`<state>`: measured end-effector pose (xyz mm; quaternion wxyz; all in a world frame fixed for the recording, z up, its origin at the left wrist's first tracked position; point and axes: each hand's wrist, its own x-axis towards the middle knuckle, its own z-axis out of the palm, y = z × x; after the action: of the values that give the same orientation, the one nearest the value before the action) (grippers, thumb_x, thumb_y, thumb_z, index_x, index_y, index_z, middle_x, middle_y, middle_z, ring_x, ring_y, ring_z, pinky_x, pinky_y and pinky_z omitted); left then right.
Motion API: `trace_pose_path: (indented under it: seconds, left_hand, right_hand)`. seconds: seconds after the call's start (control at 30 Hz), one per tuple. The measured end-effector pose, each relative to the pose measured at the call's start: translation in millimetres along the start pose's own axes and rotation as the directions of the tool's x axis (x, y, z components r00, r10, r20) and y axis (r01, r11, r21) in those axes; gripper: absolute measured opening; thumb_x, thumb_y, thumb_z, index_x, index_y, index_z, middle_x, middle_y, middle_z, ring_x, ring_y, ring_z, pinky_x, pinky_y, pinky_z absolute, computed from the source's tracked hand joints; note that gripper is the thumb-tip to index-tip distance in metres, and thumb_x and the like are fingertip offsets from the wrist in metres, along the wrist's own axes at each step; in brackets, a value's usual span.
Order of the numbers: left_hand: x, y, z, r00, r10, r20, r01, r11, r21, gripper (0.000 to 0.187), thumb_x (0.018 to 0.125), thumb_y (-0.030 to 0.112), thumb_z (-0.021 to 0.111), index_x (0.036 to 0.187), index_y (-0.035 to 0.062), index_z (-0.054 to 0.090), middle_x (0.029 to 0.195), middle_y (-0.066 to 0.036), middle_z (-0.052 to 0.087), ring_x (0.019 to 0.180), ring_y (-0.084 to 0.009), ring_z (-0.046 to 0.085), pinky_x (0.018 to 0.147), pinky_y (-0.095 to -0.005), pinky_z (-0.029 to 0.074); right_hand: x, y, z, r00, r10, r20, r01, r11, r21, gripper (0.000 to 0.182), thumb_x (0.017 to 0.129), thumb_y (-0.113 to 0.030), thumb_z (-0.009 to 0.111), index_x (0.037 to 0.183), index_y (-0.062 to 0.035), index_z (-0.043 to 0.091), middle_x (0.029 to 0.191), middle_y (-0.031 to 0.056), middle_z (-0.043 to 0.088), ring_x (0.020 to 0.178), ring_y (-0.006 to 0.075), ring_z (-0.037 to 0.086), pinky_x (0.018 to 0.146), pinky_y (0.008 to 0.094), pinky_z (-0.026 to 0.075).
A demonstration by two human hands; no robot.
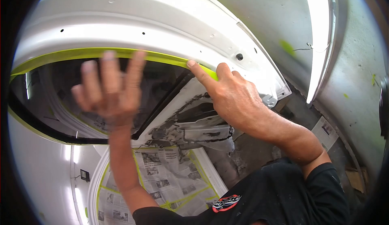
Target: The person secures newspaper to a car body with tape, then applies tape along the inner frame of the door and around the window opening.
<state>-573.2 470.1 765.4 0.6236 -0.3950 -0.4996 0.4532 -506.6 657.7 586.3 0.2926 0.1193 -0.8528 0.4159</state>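
Right hand [235,97]: fingers pressed flat on green tape [81,55] along panel [162,18]. Left hand [109,87]: fingers spread wide, empty, just below tape.

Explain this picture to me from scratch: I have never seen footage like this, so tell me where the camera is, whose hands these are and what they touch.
There is one picture, taken by a camera worn on a person's head, looking at that person's own two bare hands. The rounded, bent edges come from the wide lens.

The big white shape is a car body panel around a window opening. A yellow-green tape strip runs along the opening's edge. The right hand rests on the panel, its forefinger pressing the tape. The left hand is blurred, fingers spread, in front of the tape; whether it touches it cannot be told. Neither hand holds anything.

Lower down, newspaper sheets are taped over another white part. The black sleeves belong to the same person.
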Motion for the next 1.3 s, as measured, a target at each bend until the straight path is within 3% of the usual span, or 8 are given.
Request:
trace_pose_path:
  seconds: [0.1,0.2,0.33,0.43,0.6,0.7,0.83,1.3]
  left_hand:
    - [3.6,-38.7,-6.5,0.993,-0.086,0.086,0.071,0.983,0.172,0.038,0.097,0.018,0.068,0.126,0.041,0.073,0.139,0.001,0.06,0.134,-0.0262,0.051,0.119,-0.0494,0.029]
    - [2.4,-24.6,3.1,0.999,-0.051,0.005,0.051,0.998,0.045,0.037,0.099,0.016,0.064,0.127,0.0382,0.073,0.141,0.0,0.06,0.134,-0.0271,0.052,0.118,-0.0481,0.031]
    - [-15.8,34.5,4.3,0.993,0.11,0.03,-0.102,0.976,-0.192,0.033,0.099,0.026,0.065,0.131,0.0322,0.071,0.139,0.0,0.062,0.138,-0.0311,0.05,0.122,-0.0509,0.03]
    - [-24.5,65.5,4.0,0.991,0.119,0.055,-0.103,0.968,-0.23,0.034,0.1,0.025,0.064,0.132,0.0318,0.07,0.14,-0.001,0.061,0.139,-0.0328,0.049,0.122,-0.052,0.03]
    - [-30.2,79.9,4.8,0.995,0.049,0.082,-0.029,0.973,-0.227,0.035,0.102,0.022,0.061,0.135,0.0305,0.068,0.142,-0.001,0.059,0.139,-0.0342,0.049,0.122,-0.0528,0.03]
    - [-32.1,81.5,6.1,0.997,0.042,0.063,-0.027,0.974,-0.223,0.037,0.101,0.017,0.064,0.134,0.0318,0.069,0.142,-0.001,0.059,0.139,-0.0347,0.05,0.121,-0.0527,0.031]
    - [-32.2,82.3,11.7,0.999,0.035,0.016,-0.031,0.974,-0.225,0.042,0.097,0.009,0.068,0.131,0.0327,0.07,0.14,-0.001,0.061,0.138,-0.0346,0.052,0.12,-0.0526,0.033]
    - [-35.7,81.1,12.6,0.998,0.046,0.04,-0.037,0.977,-0.208,0.043,0.096,0.013,0.066,0.134,0.0324,0.068,0.144,-0.002,0.057,0.142,-0.0319,0.046,0.121,-0.0507,0.031]
  right_hand:
    - [-0.5,1.3,2.8,1.0,-0.001,-0.006,0.001,1.0,-0.005,0.068,0.088,-0.003,0.062,0.155,-0.0099,0.046,0.093,0.0202,0.055,0.069,0.0312,0.064,0.053,0.0425,0.056]
    - [0.1,0.0,2.7,1.0,0.006,-0.002,-0.006,1.0,0.007,0.068,0.088,-0.004,0.062,0.154,-0.0094,0.046,0.093,0.0207,0.055,0.07,0.032,0.064,0.053,0.0427,0.057]
    - [-0.9,0.2,3.5,1.0,0.0,-0.03,0.001,0.999,0.035,0.066,0.089,-0.005,0.062,0.153,-0.0073,0.046,0.095,0.0217,0.057,0.073,0.0332,0.067,0.055,0.0426,0.058]
    - [-3.9,1.9,-1.7,0.997,0.053,0.058,-0.061,0.985,0.16,0.073,0.09,-0.001,0.058,0.159,-0.0183,0.039,0.096,0.0203,0.055,0.082,0.0397,0.067,0.062,0.0467,0.057]
    - [-36.2,13.3,19.7,0.957,-0.191,-0.218,0.24,0.944,0.225,0.076,0.085,0.003,0.06,0.158,-0.0108,0.041,0.085,0.0114,0.047,0.068,0.0257,0.056,0.056,0.0364,0.054]
    - [-43.1,15.4,20.7,0.995,-0.068,-0.075,0.085,0.966,0.244,0.07,0.086,0.0,0.061,0.154,-0.0042,0.042,0.096,0.0207,0.057,0.073,0.032,0.066,0.056,0.0422,0.057]
    - [-32.8,16.7,10.4,0.995,0.048,0.093,-0.061,0.988,0.143,0.076,0.084,-0.005,0.066,0.155,-0.0065,0.041,0.094,0.0211,0.055,0.073,0.0325,0.067,0.057,0.0396,0.058]
    - [-22.2,14.0,10.7,0.994,0.093,0.065,-0.096,0.995,0.039,0.069,0.086,-0.008,0.066,0.153,-0.0065,0.047,0.092,0.022,0.057,0.069,0.0332,0.068,0.053,0.0398,0.058]
